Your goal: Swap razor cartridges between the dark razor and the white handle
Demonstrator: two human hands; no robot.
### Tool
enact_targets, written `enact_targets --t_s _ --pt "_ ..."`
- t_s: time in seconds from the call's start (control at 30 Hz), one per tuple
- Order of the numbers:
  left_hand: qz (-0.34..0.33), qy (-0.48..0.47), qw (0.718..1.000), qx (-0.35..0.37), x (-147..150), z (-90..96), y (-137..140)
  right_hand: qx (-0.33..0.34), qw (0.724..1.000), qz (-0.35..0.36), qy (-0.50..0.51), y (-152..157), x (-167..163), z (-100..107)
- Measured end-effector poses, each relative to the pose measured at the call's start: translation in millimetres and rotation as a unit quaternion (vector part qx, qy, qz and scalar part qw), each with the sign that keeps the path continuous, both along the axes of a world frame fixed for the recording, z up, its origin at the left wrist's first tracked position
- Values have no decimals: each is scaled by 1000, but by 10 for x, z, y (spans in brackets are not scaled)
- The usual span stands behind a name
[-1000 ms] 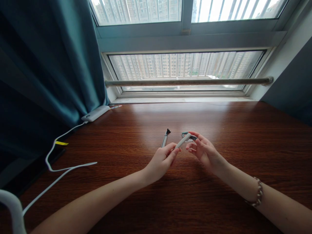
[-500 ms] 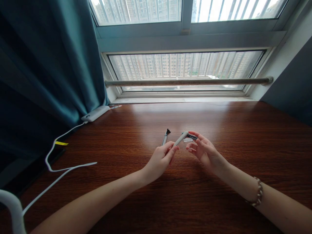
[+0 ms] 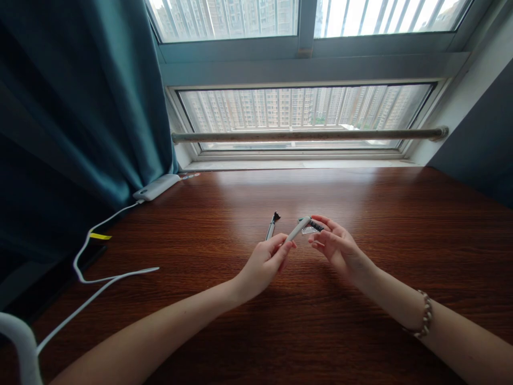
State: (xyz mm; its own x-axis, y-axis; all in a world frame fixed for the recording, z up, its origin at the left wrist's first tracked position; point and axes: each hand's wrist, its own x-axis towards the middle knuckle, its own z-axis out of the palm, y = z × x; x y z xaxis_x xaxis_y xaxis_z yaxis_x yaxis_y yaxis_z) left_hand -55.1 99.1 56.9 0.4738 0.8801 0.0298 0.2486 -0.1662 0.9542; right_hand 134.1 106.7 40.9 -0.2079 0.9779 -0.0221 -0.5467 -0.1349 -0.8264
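Fingers closed, your left hand (image 3: 262, 266) grips a pale rod (image 3: 297, 229) above the wooden table (image 3: 360, 337), beside a dark-tipped tool (image 3: 271, 229). Your right hand (image 3: 337, 249) curls half open near the rod's far end and a small printed card (image 3: 309, 231), though whether it pinches either is unclear.

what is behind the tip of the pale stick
A small flat item shows partly beyond the pale stick; whatever the tip covers cannot be seen.
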Motion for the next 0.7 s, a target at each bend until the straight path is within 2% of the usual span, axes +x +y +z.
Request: enact_targets --t_s 0.13,0.3,0.4,0.6,0.7 --pt "-44 -33 998 -25 4 14 -40 -2 999 -12 -30 7 -4 6" --pt "-59 -25 998 -24 15 28 -55 19 998 -18 -50 -17 -7 44" --pt "-49 -5 999 -9 19 20 -39 32 998 -18 -59 -29 -1 62" --pt "13 32 999 24 10 -8 15 44 997 -20 -68 -29 7 54" --pt "7 17 1000 17 10 0 7 51 996 -24 -72 -35 12 74"
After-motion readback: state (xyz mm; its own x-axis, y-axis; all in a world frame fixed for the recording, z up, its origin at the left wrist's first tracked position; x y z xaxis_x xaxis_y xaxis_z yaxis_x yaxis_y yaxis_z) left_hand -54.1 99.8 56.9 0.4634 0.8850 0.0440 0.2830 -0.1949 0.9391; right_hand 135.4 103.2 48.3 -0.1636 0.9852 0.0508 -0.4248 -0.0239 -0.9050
